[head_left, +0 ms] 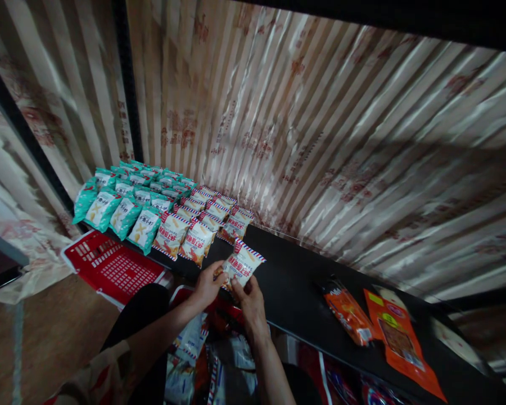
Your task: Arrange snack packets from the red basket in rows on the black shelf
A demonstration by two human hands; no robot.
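Note:
A small white snack bag with red lettering and striped ends is held between both hands over the front edge of the black shelf. My left hand pinches its lower left side. My right hand grips its bottom edge, with the thumb on the front. Just left of the hands stand rows of matching white snack bags. Farther left, rows of teal snack bags stand close together. Below my forearms, more bags lie loose in a basket, partly hidden by my arms.
An orange snack packet and a flat orange pouch lie on the shelf to the right. A red plastic basket sits low at left. Pleated patterned curtain hangs behind the shelf, with a dark upright post at left.

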